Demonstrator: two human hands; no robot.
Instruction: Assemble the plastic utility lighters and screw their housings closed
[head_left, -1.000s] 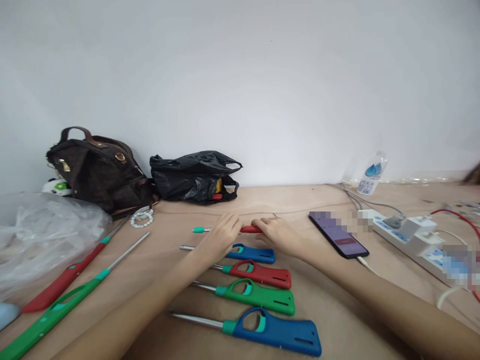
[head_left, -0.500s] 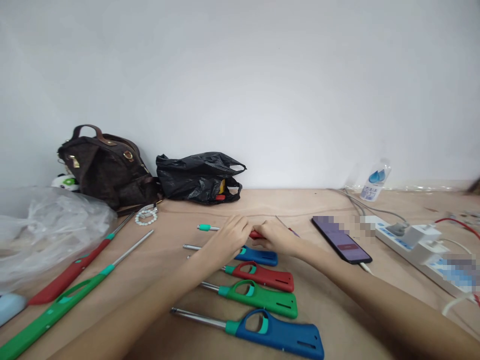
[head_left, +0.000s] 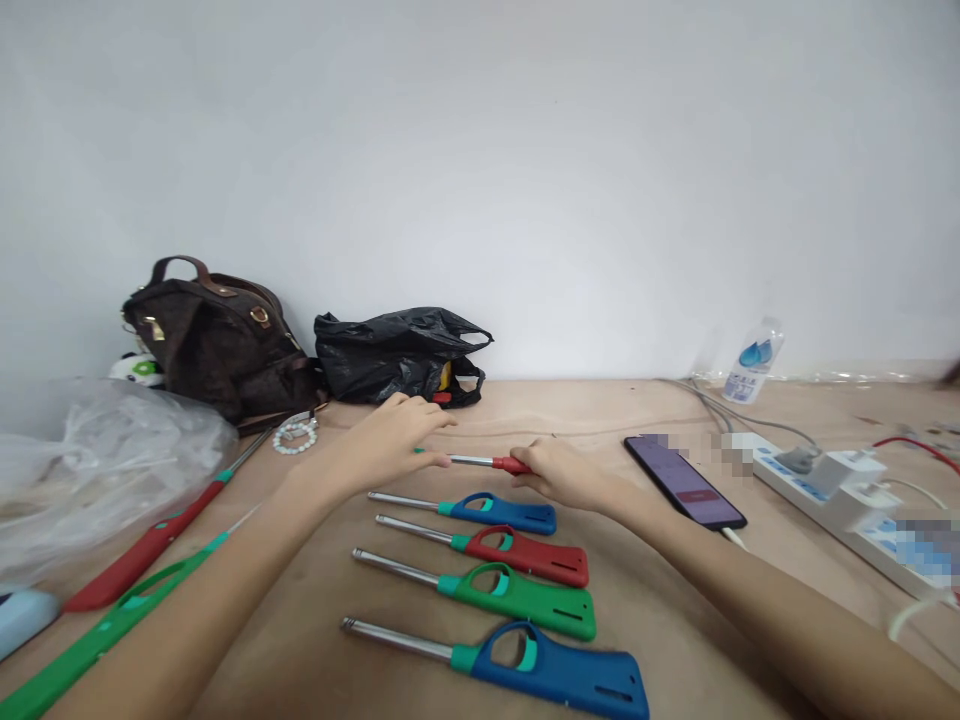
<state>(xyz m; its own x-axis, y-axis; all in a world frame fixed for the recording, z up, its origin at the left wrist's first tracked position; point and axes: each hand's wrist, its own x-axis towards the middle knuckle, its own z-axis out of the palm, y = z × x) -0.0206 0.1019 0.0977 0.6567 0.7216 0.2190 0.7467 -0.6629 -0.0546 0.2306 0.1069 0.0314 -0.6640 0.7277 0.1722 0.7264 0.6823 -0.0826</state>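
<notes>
My right hand [head_left: 559,473] is closed round the red end of a slim metal rod [head_left: 472,460], which lies level behind the row of lighters. A bit of turquoise shows at the rod's left end. My left hand [head_left: 386,440] is there with fingers stretched out and apart; its thumb overlaps that end, and I cannot tell whether it touches. In front of my hands several long-nosed gas lighters lie in a row, nozzles to the left: a small blue lighter [head_left: 514,514], a red lighter [head_left: 551,558], a green lighter [head_left: 547,605] and a large blue lighter [head_left: 581,668].
At the left lie a long red lighter [head_left: 135,560], a long green lighter [head_left: 75,655] and a clear plastic bag [head_left: 142,450]. A dark backpack [head_left: 217,350], black bag [head_left: 382,355] and bead bracelet [head_left: 295,436] sit behind. Rightward are a phone [head_left: 686,485], bottle [head_left: 754,365] and power strip [head_left: 795,480].
My left hand has opened and moved left along the rod, uncovering its metal shaft and the lighters' nozzles. My right hand stays at the red end.
</notes>
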